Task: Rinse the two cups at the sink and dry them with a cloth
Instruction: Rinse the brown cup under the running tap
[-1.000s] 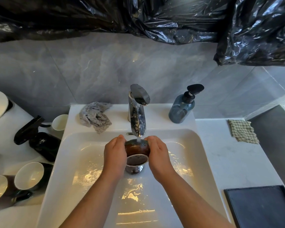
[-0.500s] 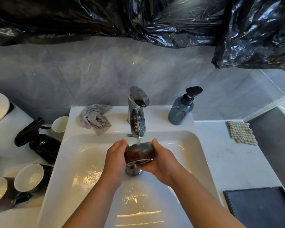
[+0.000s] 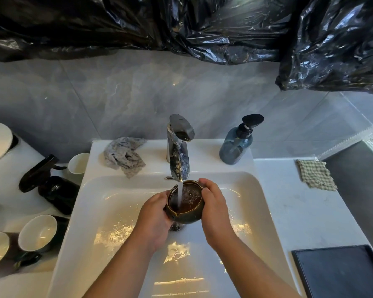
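Observation:
A dark brown cup [image 3: 184,209] is held mouth-up over the white sink [image 3: 108,214], under the chrome tap [image 3: 179,151]. Water runs from the spout into the cup, which is partly filled. My left hand [image 3: 154,222] grips its left side and my right hand [image 3: 213,208] grips its right side and rim. A crumpled grey cloth [image 3: 124,157] lies on the sink's back ledge, left of the tap. A checked cloth [image 3: 316,176] lies on the counter at the right. Dark cups with white insides [image 3: 38,232] stand on the left counter.
A blue soap dispenser [image 3: 237,145] stands right of the tap. A black spray bottle [image 3: 50,183] and a white cup [image 3: 79,163] are on the left counter. A dark tray [image 3: 340,274] lies at the front right. Black plastic sheeting [image 3: 181,26] hangs above the wall.
The cup has been turned from mouth-down and sideways to mouth-up under the stream. Both hands have shifted with it and stayed on it.

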Available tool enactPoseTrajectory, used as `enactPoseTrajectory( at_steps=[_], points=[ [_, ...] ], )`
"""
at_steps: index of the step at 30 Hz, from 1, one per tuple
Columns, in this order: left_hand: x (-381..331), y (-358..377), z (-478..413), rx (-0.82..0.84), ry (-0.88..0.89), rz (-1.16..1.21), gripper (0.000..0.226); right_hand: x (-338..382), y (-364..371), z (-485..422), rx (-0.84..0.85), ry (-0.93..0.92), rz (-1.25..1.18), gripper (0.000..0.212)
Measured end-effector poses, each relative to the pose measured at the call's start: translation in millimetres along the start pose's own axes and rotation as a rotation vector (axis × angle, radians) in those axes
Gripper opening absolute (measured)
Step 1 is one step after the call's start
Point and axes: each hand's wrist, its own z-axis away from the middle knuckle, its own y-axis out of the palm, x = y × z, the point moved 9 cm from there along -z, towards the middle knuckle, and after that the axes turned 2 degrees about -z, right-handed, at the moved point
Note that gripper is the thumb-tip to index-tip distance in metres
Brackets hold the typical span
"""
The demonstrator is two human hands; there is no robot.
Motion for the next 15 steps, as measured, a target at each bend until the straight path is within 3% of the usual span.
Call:
enactPoseTrajectory(
  at_steps=[4, 15],
  points=[
    [5, 1, -1, 0.007, -0.029, 0.097, 0.029, 8, 5, 1, 0.046, -0.085, 0.093, 0.03],
    [12, -9, -9, -0.046, -0.101, 0.217, 0.033, 9, 20, -3, 0.066, -0.13, 0.176, 0.032]
  ],
)
